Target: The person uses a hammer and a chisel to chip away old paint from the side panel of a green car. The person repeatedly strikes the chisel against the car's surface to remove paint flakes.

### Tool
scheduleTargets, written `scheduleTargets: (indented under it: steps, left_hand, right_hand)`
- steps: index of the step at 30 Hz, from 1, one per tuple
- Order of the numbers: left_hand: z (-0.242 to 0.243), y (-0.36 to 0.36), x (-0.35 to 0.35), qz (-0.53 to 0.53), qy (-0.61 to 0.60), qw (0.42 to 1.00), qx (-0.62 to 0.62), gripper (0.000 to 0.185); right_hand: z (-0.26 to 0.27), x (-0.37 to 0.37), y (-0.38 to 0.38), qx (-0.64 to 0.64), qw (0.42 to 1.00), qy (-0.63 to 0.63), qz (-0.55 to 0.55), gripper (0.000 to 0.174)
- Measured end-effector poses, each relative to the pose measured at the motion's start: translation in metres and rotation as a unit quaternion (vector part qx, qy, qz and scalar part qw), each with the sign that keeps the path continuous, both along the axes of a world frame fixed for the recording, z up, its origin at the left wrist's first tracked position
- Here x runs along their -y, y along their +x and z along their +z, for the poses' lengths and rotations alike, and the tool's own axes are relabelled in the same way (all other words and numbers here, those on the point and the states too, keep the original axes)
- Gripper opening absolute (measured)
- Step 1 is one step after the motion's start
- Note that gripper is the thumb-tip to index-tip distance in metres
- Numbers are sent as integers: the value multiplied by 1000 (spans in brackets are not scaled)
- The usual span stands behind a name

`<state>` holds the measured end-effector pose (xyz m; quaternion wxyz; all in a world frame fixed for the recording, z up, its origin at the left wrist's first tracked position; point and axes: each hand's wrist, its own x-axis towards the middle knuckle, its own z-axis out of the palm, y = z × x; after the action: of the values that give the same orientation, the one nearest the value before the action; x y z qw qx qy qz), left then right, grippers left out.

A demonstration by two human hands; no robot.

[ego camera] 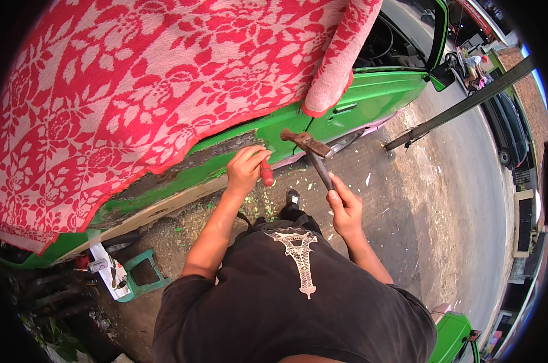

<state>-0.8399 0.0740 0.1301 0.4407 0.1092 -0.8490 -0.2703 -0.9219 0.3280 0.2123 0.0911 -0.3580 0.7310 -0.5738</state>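
My left hand (244, 169) is closed around a tool with a red handle (267, 174); its working end is hidden, so I cannot tell its exact kind. The hand is close beside the green side panel of a vehicle (281, 131), where paint has come off in a dark, rough strip (224, 147). In my right hand (347, 209) is a hammer (320, 168), gripped by its handle, with the rusty head raised near the door seam. A red and pink floral blanket (165, 77) covers the upper part of the vehicle.
A green plastic stool (142, 277) at lower left bears paper and a can. Paint chips litter the ground (374, 208). A leaning post (460, 102) stands right of the vehicle's side mirror (442, 80). Beyond lie the road (478, 204), a parked dark car (505, 127) and a person (476, 68).
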Motion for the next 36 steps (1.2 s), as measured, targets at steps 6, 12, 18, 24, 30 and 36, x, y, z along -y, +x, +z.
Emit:
scheduleTargets:
  steps: [6,12,18,24,30,36]
  left_hand:
    - [-2,-6,1,-18,-35,999,12,27]
    - [-1,-13,3,-61,4,998,11,29]
    - [-12,-13,7,-62,31,997,24,28]
    - [-9,-8,5,-59,18,998,24,26]
    - [-8,-7,4,-62,21,998,10,27]
    - [-8,-9,4,-65,22,998,0,28]
  right_hand:
    - [1,-5,3,-40,999,36,0,34]
    - [-51,-35,0,-218,972,-51,65,38]
    - [-51,-27,4,-219,975,7,47,36]
    - [-59,-33,3,-222,973,-60,30,34]
    - [-60,-30,4,-177,983,-45,15,35]
    - [-54,-28,1,-186,982,-35,27,35]
